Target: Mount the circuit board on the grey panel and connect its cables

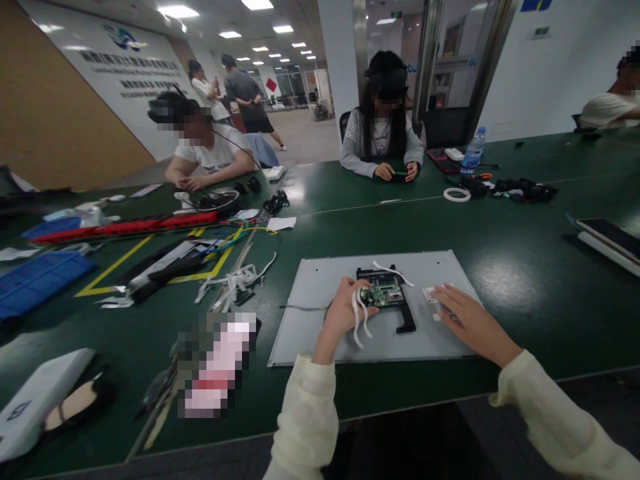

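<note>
Cream fabric sleeves (pixel 306 420) sat nearest camera. Green circuit board (pixel 387 291) with black plastic bracket (pixel 407 320) was over middle of flat white panel (pixel 297 337). Probably light, stiff, fragile; edges or bracket looked best grip. Left hand (pixel 345 310) pinched board's left edge, thin white strips (pixel 357 323) alongside. Right hand (pixel 473 327): fingers outstretched at small whitish piece (pixel 429 293); couldn't tell if pinching.

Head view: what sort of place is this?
Probably a shared electronics work area within an office. A circuit board lies among parts and cables on a long green table; co-workers wearing headsets sit across from it, and a lettered wall sign shows behind.
</note>
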A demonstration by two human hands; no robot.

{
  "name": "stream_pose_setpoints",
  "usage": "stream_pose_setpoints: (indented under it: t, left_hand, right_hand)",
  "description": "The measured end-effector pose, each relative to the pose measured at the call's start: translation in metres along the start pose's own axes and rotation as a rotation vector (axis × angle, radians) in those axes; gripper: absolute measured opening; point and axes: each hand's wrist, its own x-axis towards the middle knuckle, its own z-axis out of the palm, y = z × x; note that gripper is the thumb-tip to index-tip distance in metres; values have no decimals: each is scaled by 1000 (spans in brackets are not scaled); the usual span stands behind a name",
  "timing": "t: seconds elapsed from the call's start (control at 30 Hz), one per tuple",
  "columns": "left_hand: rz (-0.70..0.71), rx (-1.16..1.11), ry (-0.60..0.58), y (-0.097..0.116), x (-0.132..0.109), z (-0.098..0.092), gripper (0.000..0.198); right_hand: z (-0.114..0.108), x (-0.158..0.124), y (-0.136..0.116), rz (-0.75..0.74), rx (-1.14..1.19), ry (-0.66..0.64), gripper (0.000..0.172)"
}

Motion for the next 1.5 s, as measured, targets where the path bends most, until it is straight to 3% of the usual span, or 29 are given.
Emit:
stream_pose_setpoints:
  t: [0.33, 0.83, 1.23, 1.4, 1.5]
  left_hand:
    - [-3, 74, 53, -22, 1, 7, 57]
    - [-57, 159, 139, -18, 9, 21, 65]
    - [-53, 160, 211, -8, 6, 27, 63]
    - [-91, 7, 348, -5, 4, 10, 38]
    - [-130, 76, 429, -11, -6, -11, 28]
  right_hand:
    - [12, 2, 18, 13, -25, -94, 51]
    - [15, 21, 44, 6, 14, -95, 53]
    - [18, 20, 50, 35, 58, -85, 51]
    - [19, 20, 52, 45, 67, -79, 48]
    - [19, 19, 52, 46, 72, -82, 48]
